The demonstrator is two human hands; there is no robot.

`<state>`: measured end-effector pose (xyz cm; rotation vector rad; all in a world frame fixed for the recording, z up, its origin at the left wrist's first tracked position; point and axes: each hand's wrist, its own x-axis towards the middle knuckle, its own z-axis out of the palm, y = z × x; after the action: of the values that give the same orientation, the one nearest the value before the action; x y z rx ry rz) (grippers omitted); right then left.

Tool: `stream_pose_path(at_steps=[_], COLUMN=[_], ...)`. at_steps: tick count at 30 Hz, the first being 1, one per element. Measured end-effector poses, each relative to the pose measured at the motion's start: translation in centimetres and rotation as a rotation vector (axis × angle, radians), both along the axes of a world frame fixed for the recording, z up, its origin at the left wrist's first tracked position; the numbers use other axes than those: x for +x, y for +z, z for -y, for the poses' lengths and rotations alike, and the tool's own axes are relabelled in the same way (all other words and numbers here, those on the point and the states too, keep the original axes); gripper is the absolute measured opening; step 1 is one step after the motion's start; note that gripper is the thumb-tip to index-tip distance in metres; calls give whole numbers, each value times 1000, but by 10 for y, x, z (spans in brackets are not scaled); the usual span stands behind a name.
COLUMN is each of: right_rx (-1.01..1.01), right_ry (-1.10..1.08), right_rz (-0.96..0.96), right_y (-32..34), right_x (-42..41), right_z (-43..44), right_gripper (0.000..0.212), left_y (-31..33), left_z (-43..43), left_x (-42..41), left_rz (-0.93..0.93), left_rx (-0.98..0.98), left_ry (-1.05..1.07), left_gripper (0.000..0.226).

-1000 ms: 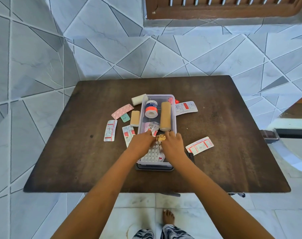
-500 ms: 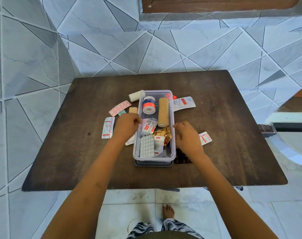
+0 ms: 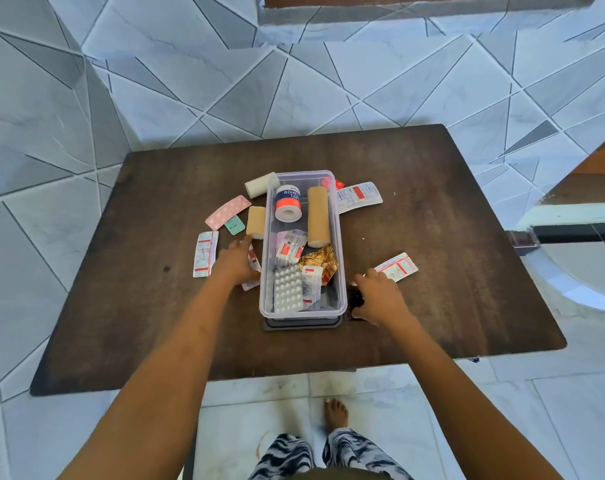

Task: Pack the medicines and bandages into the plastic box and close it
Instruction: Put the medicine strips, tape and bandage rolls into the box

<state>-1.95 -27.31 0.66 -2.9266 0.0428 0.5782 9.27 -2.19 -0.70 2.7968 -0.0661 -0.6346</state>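
Observation:
The clear plastic box [image 3: 264, 271] stands open mid-table on its dark grey lid [image 3: 301, 323]. Inside lie an adhesive tape roll [image 3: 287, 202], a long tan bandage roll [image 3: 317, 216], red-and-white pill strips [image 3: 289, 251], gold foil [image 3: 320, 261] and a white tablet blister [image 3: 288, 289]. My left hand [image 3: 237, 263] rests open just left of the box on a pill strip [image 3: 253, 263], its fingertip near a short tan bandage [image 3: 256, 220]. My right hand [image 3: 377, 299] is right of the box, fingers and thumb around a dark pack [image 3: 354, 303] on the table, beside a white-and-red strip [image 3: 396, 266].
Loose on the dark wooden table [image 3: 467, 271] are a white bandage roll [image 3: 259, 184], a pink strip [image 3: 227, 212], a small green pack [image 3: 234, 225], a white-and-red strip [image 3: 205, 253], another strip [image 3: 358, 196] and a red item [image 3: 330, 183]. Tiled wall behind; my bare foot [image 3: 335, 414] below.
Both hands have left the gold foil in the box and moved apart: the left out to the strip on the left, the right back to the dark pack on the right.

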Motion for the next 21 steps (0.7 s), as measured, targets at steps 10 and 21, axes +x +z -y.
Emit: stream_pose_path(at_steps=[10,21], right_rx=[83,576], right_ry=[-236,-213], right_rz=[122,329], right_y=[40,77], right_x=[13,69], right_z=[18,-20], right_gripper=[15,39], left_y=[5,114], left_z=[-8,22], left_x=[-7,19], left_rz=[-129,293], left_rx=[46,-460], left_ry=[99,118], left_gripper=[78,29])
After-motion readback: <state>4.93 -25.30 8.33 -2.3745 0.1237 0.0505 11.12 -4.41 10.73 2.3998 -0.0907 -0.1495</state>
